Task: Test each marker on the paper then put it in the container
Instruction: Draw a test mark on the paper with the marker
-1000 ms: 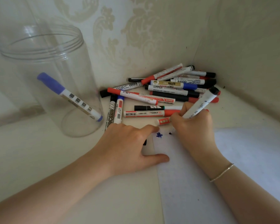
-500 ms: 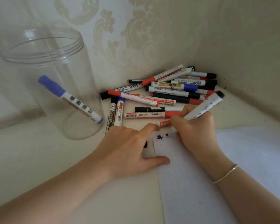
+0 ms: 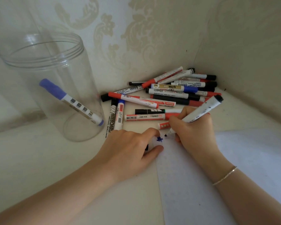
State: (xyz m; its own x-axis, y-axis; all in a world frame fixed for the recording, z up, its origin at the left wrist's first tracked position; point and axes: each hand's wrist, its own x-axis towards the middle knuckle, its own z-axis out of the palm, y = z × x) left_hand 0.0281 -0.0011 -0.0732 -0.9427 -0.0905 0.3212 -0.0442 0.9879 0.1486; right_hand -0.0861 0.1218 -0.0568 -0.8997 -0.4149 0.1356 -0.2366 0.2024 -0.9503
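My right hand [image 3: 193, 132] grips a white marker [image 3: 201, 109] with a black rear end, its black tip touching the top left corner of the white paper [image 3: 234, 159]. A blue scribble [image 3: 159, 139] sits just left of the tip. My left hand [image 3: 128, 153] rests flat at the paper's left edge, index finger and thumb on either side of the scribble; a small black object [image 3: 146, 146] peeks out under it. The clear plastic container [image 3: 44, 62] stands at the left with one blue-capped marker [image 3: 68, 99] leaning inside.
A pile of several red, blue and black markers [image 3: 169, 93] lies in the corner behind my hands, against the patterned wall [image 3: 136, 38] and the side wall [image 3: 250, 62]. Two markers [image 3: 116, 114] lie beside the container's base.
The marker's rear end has swung slightly right and lower while its tip stays on the paper by the blue scribble. My left hand has kept its place.
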